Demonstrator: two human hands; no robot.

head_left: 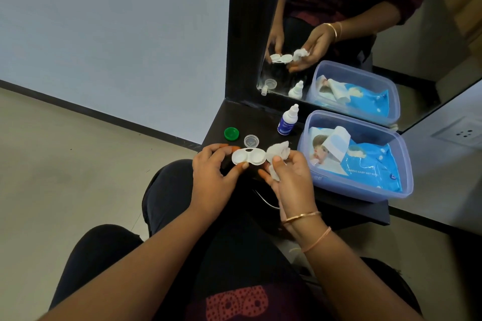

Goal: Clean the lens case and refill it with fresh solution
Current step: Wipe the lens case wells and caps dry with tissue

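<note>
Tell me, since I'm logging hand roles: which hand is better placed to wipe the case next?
The right hand: it pinches the wipe beside the case, which the left hand holds.

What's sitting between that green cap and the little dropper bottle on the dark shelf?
The head view shows one small clear cap between the green cap and the bottle, touching neither.
</note>
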